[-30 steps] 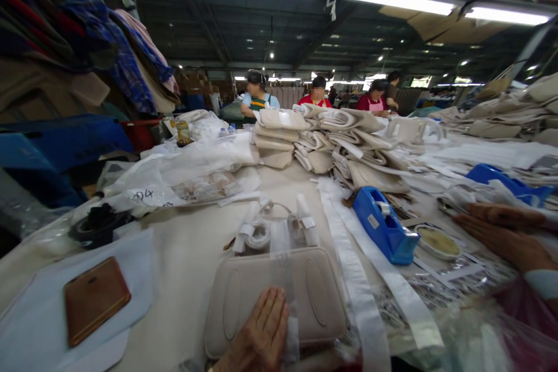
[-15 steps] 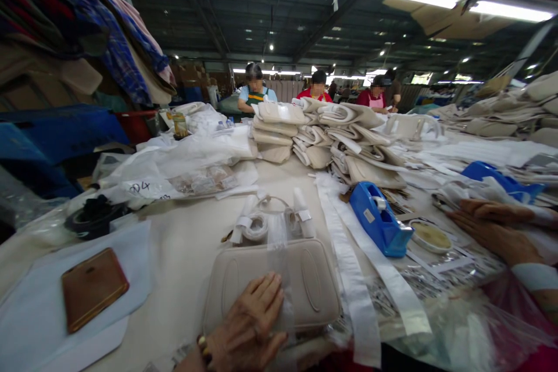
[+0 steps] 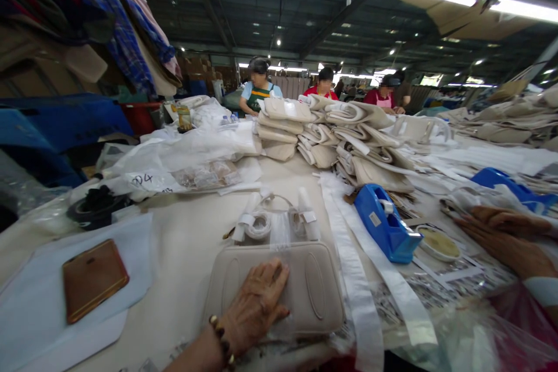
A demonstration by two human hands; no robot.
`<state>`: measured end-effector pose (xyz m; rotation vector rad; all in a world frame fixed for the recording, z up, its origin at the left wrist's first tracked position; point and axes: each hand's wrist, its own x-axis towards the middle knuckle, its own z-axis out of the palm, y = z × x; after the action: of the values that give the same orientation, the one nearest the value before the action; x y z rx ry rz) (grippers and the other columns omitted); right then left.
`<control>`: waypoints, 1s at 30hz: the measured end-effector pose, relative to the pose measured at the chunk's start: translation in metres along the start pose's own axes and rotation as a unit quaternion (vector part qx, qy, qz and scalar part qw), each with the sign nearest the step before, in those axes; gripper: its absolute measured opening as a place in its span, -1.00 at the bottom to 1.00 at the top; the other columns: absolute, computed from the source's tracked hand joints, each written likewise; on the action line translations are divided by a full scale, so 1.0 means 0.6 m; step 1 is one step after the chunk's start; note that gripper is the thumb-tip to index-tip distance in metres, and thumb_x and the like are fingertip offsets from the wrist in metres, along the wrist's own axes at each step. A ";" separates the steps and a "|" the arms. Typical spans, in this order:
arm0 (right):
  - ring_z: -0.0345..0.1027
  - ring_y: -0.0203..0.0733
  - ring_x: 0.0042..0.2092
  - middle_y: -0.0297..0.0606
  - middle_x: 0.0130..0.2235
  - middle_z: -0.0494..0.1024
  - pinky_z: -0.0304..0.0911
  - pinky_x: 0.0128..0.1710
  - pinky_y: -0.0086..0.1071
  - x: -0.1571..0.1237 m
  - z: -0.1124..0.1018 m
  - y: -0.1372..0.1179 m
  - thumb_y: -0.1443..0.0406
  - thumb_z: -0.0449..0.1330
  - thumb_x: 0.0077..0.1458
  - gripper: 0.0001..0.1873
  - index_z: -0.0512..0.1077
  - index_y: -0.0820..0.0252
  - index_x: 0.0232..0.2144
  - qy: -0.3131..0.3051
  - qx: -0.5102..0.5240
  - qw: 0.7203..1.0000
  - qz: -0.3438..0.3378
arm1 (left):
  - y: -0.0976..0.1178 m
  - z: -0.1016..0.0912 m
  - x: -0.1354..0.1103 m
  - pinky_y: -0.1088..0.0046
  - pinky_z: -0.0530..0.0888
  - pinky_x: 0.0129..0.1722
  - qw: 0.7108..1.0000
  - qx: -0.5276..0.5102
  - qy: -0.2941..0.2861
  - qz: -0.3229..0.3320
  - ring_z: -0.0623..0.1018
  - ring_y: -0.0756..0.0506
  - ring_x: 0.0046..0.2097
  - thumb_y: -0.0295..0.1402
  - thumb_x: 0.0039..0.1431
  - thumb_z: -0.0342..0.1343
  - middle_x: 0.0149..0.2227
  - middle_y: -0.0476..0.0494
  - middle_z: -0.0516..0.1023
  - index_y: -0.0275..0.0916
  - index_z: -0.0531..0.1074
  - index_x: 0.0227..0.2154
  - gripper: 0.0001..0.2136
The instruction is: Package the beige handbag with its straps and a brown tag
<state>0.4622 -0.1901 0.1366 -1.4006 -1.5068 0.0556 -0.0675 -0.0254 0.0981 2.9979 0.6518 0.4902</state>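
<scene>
My left hand lies palm-down on a beige handbag that rests flat on the table in front of me, its fingers together and slightly curled over a clear plastic strip. The bag's handles are wrapped in white paper. My right hand reaches out to the far right, fingers stretched flat over printed paper slips beside a small round dish. A blue tape dispenser stands between the two hands.
A brown phone lies on white sheets at left. Stacks of folded beige bags fill the table's middle, plastic bags left of them. Long white strips run past the bag. Three people work at the far end.
My left hand has slid further up onto the bag and its wrist with a bead bracelet has come into view. My right hand has stayed in place. The camera shifted slightly.
</scene>
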 end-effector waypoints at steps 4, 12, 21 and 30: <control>0.39 -0.19 -0.13 -0.40 -0.18 0.54 0.35 -0.40 -0.50 -0.006 -0.007 0.016 0.27 -0.16 0.08 -0.57 0.52 0.00 -0.29 -0.054 -0.013 0.998 0.005 | 0.006 -0.027 0.015 -0.02 0.29 0.08 0.991 0.006 -0.136 -0.006 0.24 -0.34 0.17 -0.21 -0.10 0.28 0.17 -0.47 0.21 -0.41 0.22 0.08 -0.32; 0.35 -0.33 -0.07 -0.55 -0.13 0.51 0.34 -0.27 -0.55 0.004 -0.021 0.018 0.35 -0.18 0.06 -0.51 0.47 -0.19 -0.20 -0.068 -0.029 0.996 0.059 | -0.006 -0.025 0.033 -0.15 0.06 0.15 0.971 -0.043 -0.235 -0.022 0.08 -0.33 0.25 0.05 -0.09 0.17 0.22 -0.50 0.05 -0.41 0.14 0.13 -0.19; 0.45 -0.23 -0.35 -0.38 -0.41 0.56 0.35 -0.50 -0.44 -0.016 0.404 -0.380 0.20 0.09 0.12 -0.81 0.51 -0.10 -0.43 -0.181 0.104 0.977 -0.035 | -0.013 -0.015 0.015 -0.06 0.18 0.10 0.988 0.032 -0.149 0.038 0.20 -0.30 0.20 -0.04 -0.05 0.19 0.18 -0.45 0.18 -0.41 0.17 0.10 -0.27; 0.31 -0.30 -0.49 -0.36 -0.55 0.43 0.15 -0.48 -0.50 0.025 0.550 -0.342 0.36 0.02 0.12 -0.75 0.38 0.19 -0.56 -0.131 -0.035 0.988 0.077 | -0.020 0.022 -0.007 0.21 -0.22 0.24 0.998 0.004 0.042 0.053 0.36 -0.06 0.02 -0.33 0.13 0.01 -0.09 0.02 0.50 -0.08 0.29 0.03 -0.63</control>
<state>0.0976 -0.0553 0.1210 -1.6135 -1.6224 0.2964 -0.0716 -0.0156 0.0829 3.0460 0.5032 0.6224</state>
